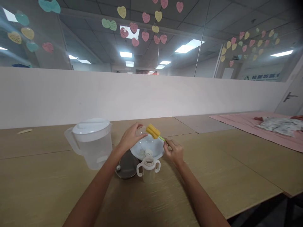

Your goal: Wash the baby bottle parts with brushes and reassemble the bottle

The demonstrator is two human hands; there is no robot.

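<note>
My right hand (174,150) grips the green handle of a sponge bottle brush (153,131), its yellow head pointing left. Pinched in my left hand (132,136) is a clear plastic cap (141,130), partly behind the fingers, with the sponge head right beside it; I cannot tell whether the sponge is inside. Both are above a white bowl (158,152) that holds small white and clear parts (148,153). In front of the bowl stands an upright two-handled baby bottle (149,170) with its top off. A dark round lid (127,165) lies left of the bottle.
A large translucent pitcher (94,145) with a lid stands left of my left forearm. Patterned cloth (281,125) lies on a pink sheet (239,123) at the far right. Behind the wooden table (213,170) runs a white wall (151,97) below glass with heart-shaped notes.
</note>
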